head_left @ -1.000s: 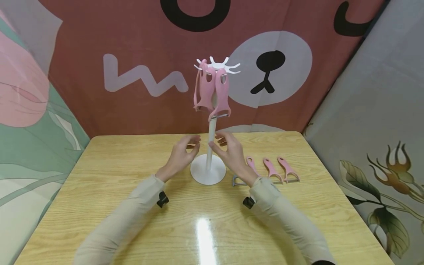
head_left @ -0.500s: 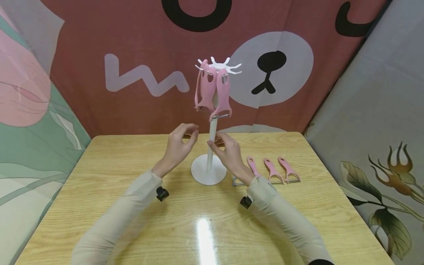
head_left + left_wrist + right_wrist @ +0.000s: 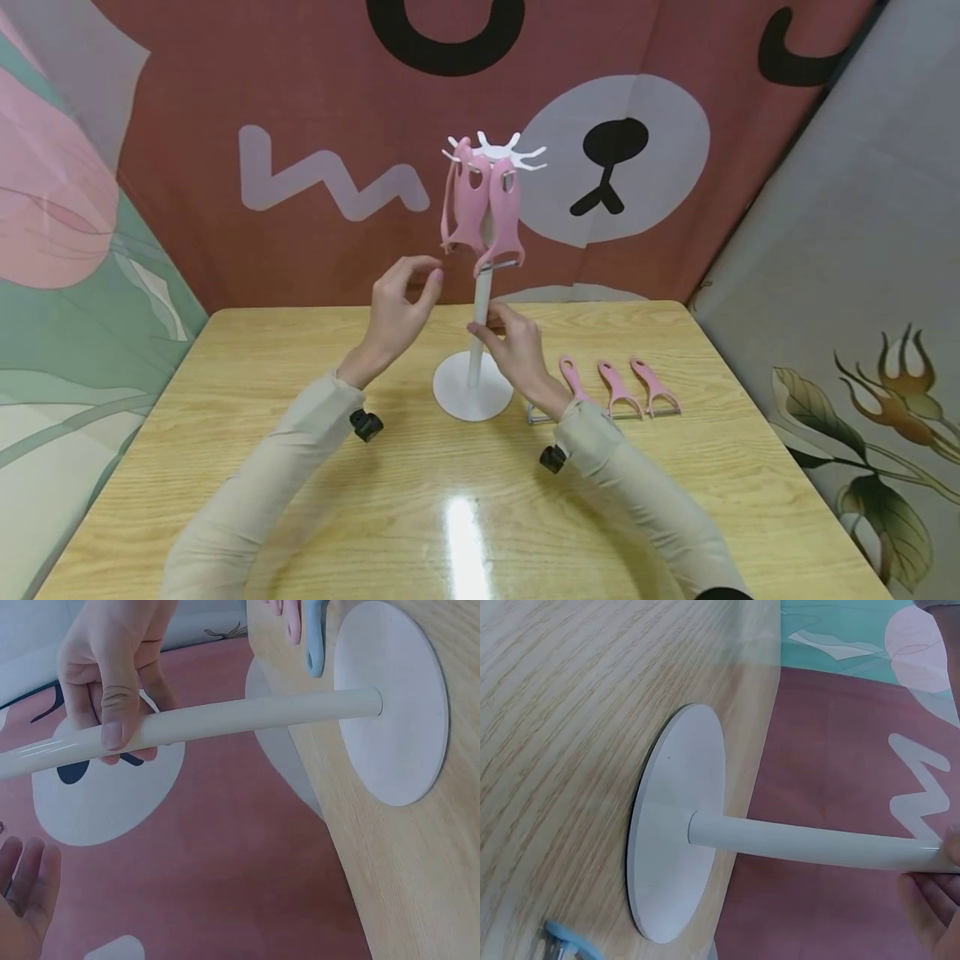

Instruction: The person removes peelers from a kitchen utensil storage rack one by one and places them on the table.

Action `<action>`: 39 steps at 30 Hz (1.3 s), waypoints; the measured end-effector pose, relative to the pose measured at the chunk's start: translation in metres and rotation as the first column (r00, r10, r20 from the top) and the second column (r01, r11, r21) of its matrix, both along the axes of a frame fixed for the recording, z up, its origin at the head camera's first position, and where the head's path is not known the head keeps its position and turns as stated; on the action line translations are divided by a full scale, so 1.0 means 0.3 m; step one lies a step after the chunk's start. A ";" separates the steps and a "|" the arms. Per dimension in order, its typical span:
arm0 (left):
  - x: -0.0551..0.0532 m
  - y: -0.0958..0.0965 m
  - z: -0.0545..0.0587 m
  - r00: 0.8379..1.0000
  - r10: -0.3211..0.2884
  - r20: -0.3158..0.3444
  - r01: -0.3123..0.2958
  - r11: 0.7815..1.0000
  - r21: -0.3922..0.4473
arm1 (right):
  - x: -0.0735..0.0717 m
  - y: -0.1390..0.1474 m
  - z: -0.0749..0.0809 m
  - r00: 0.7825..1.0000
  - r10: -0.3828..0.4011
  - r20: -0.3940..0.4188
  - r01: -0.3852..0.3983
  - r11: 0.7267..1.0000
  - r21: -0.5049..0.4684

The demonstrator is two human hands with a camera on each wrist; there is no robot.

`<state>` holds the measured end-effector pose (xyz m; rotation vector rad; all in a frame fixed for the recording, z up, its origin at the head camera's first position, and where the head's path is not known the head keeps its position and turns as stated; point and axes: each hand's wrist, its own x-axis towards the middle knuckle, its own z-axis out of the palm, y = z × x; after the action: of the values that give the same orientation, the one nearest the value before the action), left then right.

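Observation:
A white stand with a round base (image 3: 453, 402) rises in the middle of the table, topped by a ring of hooks (image 3: 498, 151). My right hand (image 3: 521, 350) pinches its pole (image 3: 240, 720) between thumb and fingers, partway up. Several pink Y-shaped peelers (image 3: 507, 204) hang from the left and front hooks, overlapping one another. Left of the pole, just below those peelers, my left hand (image 3: 397, 312) is raised with fingers loosely bent and nothing in them. In the left wrist view its fingers (image 3: 41, 881) show apart from the pole.
Three more peelers lie on the wooden table (image 3: 285, 367) to the right of the base: a left one (image 3: 572, 377) partly behind my right wrist, a middle one (image 3: 615, 383) and a right one (image 3: 651, 381). A red patterned cloth (image 3: 315, 258) hangs behind the table.
My left hand has moved up and to the left, away from the pole. The right hand has closed its thumb and fingers onto the pole. The hanging peelers stay in place.

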<state>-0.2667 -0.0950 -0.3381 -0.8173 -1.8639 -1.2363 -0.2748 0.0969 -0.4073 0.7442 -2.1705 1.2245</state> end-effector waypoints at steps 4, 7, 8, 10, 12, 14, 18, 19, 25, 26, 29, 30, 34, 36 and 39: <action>0.048 0.000 0.050 1.000 -0.001 -0.010 0.002 1.000 0.009 | 0.000 -0.005 0.005 1.000 -0.017 -0.026 0.018 1.000 0.025; 0.060 -0.004 0.065 1.000 0.003 -0.013 -0.003 1.000 0.014 | -0.002 -0.008 0.007 0.999 -0.015 -0.031 0.017 0.999 0.038; 0.063 -0.005 0.067 1.000 0.004 -0.014 -0.004 1.000 0.015 | -0.002 -0.008 0.007 0.999 -0.012 -0.033 0.014 0.999 0.039; 0.062 -0.006 0.068 1.000 0.002 -0.018 -0.002 1.000 0.020 | -0.005 -0.008 0.007 0.999 -0.007 -0.038 0.009 0.999 0.043; 0.059 -0.006 0.069 1.000 0.002 -0.026 -0.001 1.000 0.028 | -0.007 -0.006 0.007 0.999 0.000 -0.045 0.003 0.999 0.048; 0.056 -0.007 0.073 0.999 0.009 -0.037 -0.007 0.999 0.040 | -0.009 -0.004 0.008 0.999 0.006 -0.052 -0.003 0.998 0.056; 0.049 -0.007 0.087 0.998 0.024 -0.066 -0.020 0.998 0.065 | -0.010 0.002 0.014 0.998 0.022 -0.050 -0.019 0.997 0.073; 0.046 -0.007 0.090 0.997 0.030 -0.070 -0.025 0.997 0.068 | -0.010 0.003 0.015 0.999 0.026 -0.047 -0.022 0.997 0.078; -0.022 -0.021 0.078 0.998 0.022 -0.059 -0.015 0.993 0.117 | -0.008 0.005 0.019 0.999 0.041 -0.021 -0.039 0.996 0.085; -0.034 -0.025 0.077 0.998 0.018 -0.054 -0.011 0.993 0.122 | -0.008 0.004 0.018 0.999 0.042 -0.019 -0.041 0.996 0.084; -0.051 -0.029 0.084 0.999 -0.001 -0.053 0.007 0.992 0.124 | -0.009 0.002 0.019 0.999 0.039 -0.012 -0.037 0.996 0.087; -0.050 -0.029 0.091 0.999 -0.005 -0.054 0.011 0.993 0.119 | -0.009 0.001 0.020 0.999 0.039 -0.010 -0.038 0.995 0.088; -0.036 -0.013 0.126 0.998 -0.010 -0.060 0.017 0.993 0.114 | -0.007 0.003 0.019 0.999 0.042 -0.008 -0.041 0.994 0.098; -0.024 -0.003 0.147 0.998 -0.015 -0.063 0.022 0.993 0.114 | -0.006 0.003 0.019 0.999 0.044 -0.005 -0.043 0.994 0.101; 0.005 0.016 0.179 0.997 -0.029 -0.067 0.037 0.992 0.120 | -0.004 0.004 0.021 0.999 0.045 0.008 -0.046 0.994 0.100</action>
<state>-0.2652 -0.0903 -0.2846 -0.8153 -1.7118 -1.3150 -0.2760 0.0980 -0.4011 0.8364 -2.2444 1.1481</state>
